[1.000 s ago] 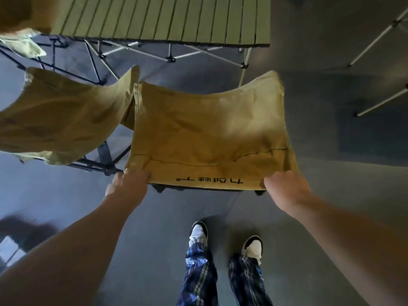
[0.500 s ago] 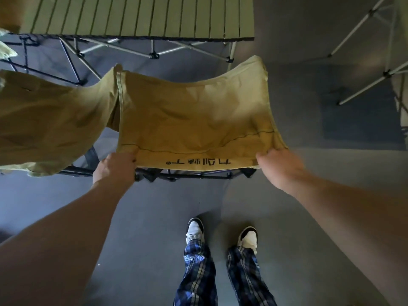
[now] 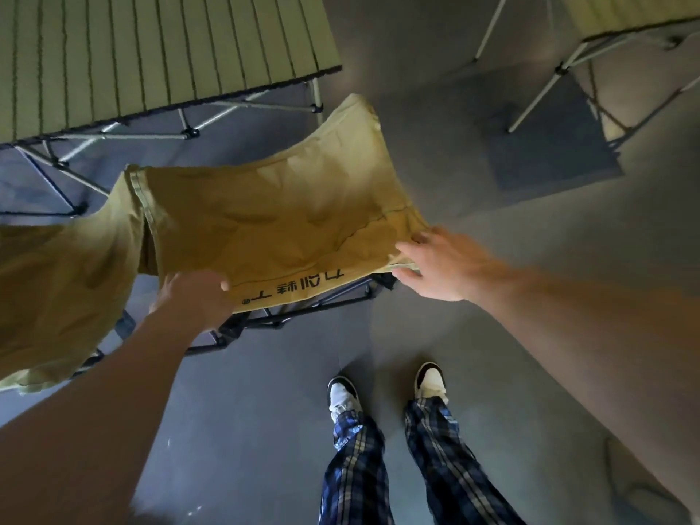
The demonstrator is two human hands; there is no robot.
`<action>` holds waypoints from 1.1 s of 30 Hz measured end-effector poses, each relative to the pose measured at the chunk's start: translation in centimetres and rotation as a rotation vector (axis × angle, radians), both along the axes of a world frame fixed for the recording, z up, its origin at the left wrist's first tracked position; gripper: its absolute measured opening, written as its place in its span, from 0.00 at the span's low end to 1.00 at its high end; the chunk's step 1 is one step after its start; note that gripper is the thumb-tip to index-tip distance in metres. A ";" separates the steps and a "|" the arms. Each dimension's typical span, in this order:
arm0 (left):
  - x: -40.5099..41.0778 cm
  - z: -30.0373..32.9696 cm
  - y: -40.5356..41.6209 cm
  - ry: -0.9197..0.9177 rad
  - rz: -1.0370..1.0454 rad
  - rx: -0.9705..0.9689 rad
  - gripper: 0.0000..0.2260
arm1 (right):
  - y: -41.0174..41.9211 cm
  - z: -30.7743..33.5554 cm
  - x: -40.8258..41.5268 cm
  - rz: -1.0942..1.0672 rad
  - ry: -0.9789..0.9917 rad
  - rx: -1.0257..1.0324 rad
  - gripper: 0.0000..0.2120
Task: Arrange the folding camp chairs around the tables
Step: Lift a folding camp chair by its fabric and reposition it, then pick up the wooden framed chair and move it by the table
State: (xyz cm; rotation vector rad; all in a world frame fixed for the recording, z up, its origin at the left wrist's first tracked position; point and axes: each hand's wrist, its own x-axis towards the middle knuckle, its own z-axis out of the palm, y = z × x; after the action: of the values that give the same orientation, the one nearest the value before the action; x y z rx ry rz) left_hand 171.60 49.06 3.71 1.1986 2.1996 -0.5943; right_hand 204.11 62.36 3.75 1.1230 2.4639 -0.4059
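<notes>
A tan fabric camp chair (image 3: 272, 229) with black lettering on its near edge stands on a black folding frame (image 3: 303, 310), just in front of the slatted green table (image 3: 151, 51). My left hand (image 3: 197, 293) grips the chair's near left corner. My right hand (image 3: 435, 263) rests at the near right corner with fingers spread, thumb below the fabric edge, not clenched. A second tan chair (image 3: 64, 282) sits immediately to the left, its fabric touching the first one.
Another slatted table (image 3: 625, 13) on light metal legs stands at the upper right above a dark floor mat (image 3: 549, 145). My feet in white shoes (image 3: 386, 388) stand on the grey floor behind the chair.
The view has swung right and the chair now sits angled at the table's corner. My right hand has loosened from a closed grip to spread fingers. My left hand keeps its hold.
</notes>
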 end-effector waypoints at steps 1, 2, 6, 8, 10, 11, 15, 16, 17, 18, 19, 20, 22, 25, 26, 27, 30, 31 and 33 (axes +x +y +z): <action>0.9 0.6 1.2 -0.040 -0.022 0.014 0.14 | -0.1 0.5 1.0 -0.058 0.019 0.016 0.22; 2.3 1.4 2.8 -0.073 -0.061 0.030 0.15 | -0.2 1.1 2.4 -0.143 0.023 0.010 0.21; 9.9 3.9 9.0 -0.140 -0.251 0.080 0.16 | -0.5 3.2 9.4 -0.593 0.036 -0.150 0.18; 15.2 5.5 11.8 -0.168 -0.375 0.110 0.16 | -1.2 4.7 13.8 -0.792 0.043 -0.170 0.18; 21.6 7.2 14.4 -0.207 -0.488 0.162 0.15 | -2.5 6.4 19.0 -0.937 0.023 -0.173 0.18; 25.2 8.1 15.5 -0.234 -0.550 0.184 0.15 | -3.5 7.4 22.0 -1.006 0.011 -0.165 0.18; 40.7 11.1 17.9 -0.293 -0.763 0.216 0.16 | -7.9 10.9 34.4 -1.273 -0.015 -0.107 0.17; 44.9 11.5 17.8 -0.310 -0.824 0.227 0.16 | -9.4 11.6 37.8 -1.344 -0.027 -0.091 0.16; 48.5 11.9 17.4 -0.328 -0.887 0.232 0.16 | -10.7 12.1 40.7 -1.402 -0.034 -0.073 0.15; 52.3 12.0 16.7 -0.345 -0.957 0.225 0.16 | -12.2 12.5 43.6 -1.464 -0.041 -0.051 0.14; 56.8 11.9 15.7 -0.358 -1.038 0.210 0.16 | -14.3 12.9 47.2 -1.537 -0.051 -0.026 0.14; 61.0 11.9 14.9 -0.372 -1.106 0.197 0.15 | -16.0 13.1 50.4 -1.597 -0.056 0.002 0.14; 68.1 11.9 13.3 -0.394 -1.221 0.172 0.14 | -19.3 12.9 55.2 -1.691 -0.059 0.026 0.14; 79.7 12.2 10.0 -0.418 -1.376 0.114 0.14 | -24.6 12.5 61.9 -1.840 -0.033 -0.020 0.13; 83.2 12.1 8.9 -0.431 -1.426 0.101 0.14 | -26.3 12.4 63.8 -1.892 -0.015 -0.032 0.13; 86.4 11.9 7.7 -0.434 -1.470 0.079 0.14 | -27.8 12.2 65.6 -1.941 0.013 -0.043 0.12; 94.4 10.2 4.3 -0.410 -1.557 0.003 0.14 | -31.3 11.2 69.5 -2.062 0.105 -0.061 0.11; 95.9 9.6 3.6 -0.400 -1.568 -0.010 0.15 | -31.7 10.7 70.3 -2.076 0.144 -0.049 0.10; 98.7 8.2 1.5 -0.382 -1.590 -0.038 0.18 | -32.7 9.5 71.5 -2.119 0.223 -0.071 0.06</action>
State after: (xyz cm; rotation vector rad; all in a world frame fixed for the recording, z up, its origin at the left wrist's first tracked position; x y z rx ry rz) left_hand 270.35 50.54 11.87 2.5990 0.5428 -0.8129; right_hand 275.59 29.67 13.20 3.1614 0.3055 -1.0304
